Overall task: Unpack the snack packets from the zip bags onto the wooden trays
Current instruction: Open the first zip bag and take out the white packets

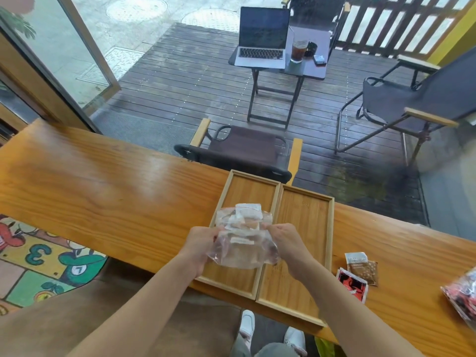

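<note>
Zip bag (242,243), clear crinkled plastic stuffed with pale flat packets, is pinched at its two sides by the left hand (199,244) and right hand (286,242), each grip clenched on the film. It hangs above two rectangular rimmed wooden trays (296,253) lying side by side on the glossy, grained wooden surface (103,191). Two flat loose packets (359,273) lie right of the trays.

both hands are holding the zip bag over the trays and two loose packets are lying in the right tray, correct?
Not quite. The head view shows both hands, left and right, holding the zip bag over the trays, but the two loose packets lie on the counter right of them.
</note>
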